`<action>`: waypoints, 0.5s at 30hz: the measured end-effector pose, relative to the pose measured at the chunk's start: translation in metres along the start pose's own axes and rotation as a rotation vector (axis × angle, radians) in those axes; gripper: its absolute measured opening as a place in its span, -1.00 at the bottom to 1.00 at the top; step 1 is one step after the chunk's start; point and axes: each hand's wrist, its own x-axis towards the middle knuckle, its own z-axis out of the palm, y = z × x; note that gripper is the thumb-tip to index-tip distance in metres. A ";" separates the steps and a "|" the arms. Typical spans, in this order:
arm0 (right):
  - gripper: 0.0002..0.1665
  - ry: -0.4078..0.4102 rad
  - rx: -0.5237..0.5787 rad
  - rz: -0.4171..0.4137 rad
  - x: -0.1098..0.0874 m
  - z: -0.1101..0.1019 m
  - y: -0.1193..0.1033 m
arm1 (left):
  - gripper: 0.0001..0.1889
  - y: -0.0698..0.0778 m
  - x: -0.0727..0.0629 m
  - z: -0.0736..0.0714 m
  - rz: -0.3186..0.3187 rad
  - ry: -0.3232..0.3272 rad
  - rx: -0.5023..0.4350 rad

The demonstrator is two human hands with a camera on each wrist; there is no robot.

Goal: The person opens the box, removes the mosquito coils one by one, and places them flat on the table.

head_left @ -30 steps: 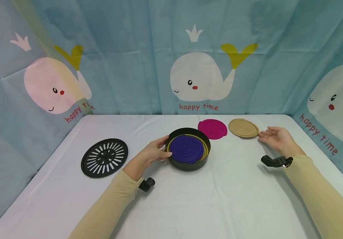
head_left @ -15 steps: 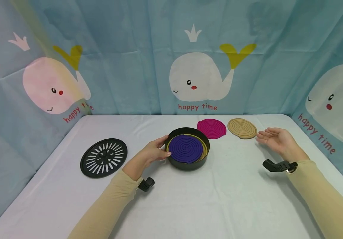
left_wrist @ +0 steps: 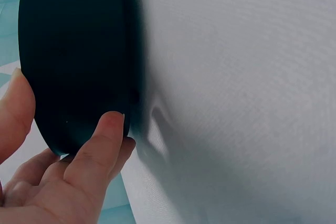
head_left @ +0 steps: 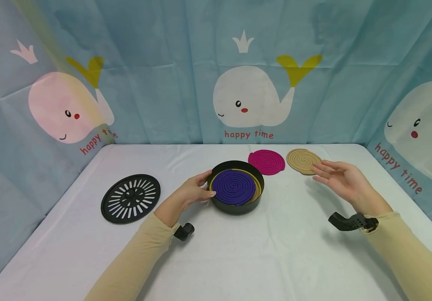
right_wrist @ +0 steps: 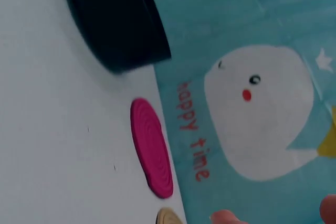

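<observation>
My left hand (head_left: 191,190) holds the near left side of a black round holder (head_left: 238,210), its thumb at the rim and its fingers against the wall. A purple spiral coaster (head_left: 234,187) lies in the holder over a yellow one (head_left: 258,190). My right hand (head_left: 345,179) is above the table with fingers extended, holding nothing. Its fingertips overlap the edge of a tan spiral coaster (head_left: 303,161) in the head view; contact is unclear. Left of that lies a magenta spiral coaster (right_wrist: 151,148). In the right wrist view only fingertips (right_wrist: 227,217) show.
A black slotted disc (head_left: 131,198) lies on the left part of the white-covered table (head_left: 231,259). Behind and at both sides hangs a blue curtain (head_left: 159,104) printed with whales. Each wrist wears a black camera mount (head_left: 347,222).
My right hand has moved left and up from beside the tan coaster, so its fingertips now overlap it in view. The left hand and holder stay put.
</observation>
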 end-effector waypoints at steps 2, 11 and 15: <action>-0.06 -0.033 -0.014 0.014 -0.002 0.004 0.004 | -0.16 0.000 0.001 0.000 -0.002 0.002 -0.003; -0.13 -0.126 -0.202 0.025 -0.015 0.043 0.030 | -0.15 -0.001 0.002 -0.001 -0.006 0.006 0.001; -0.14 -0.160 -0.261 0.013 -0.013 0.052 0.043 | -0.15 -0.002 0.002 -0.001 -0.002 -0.004 0.001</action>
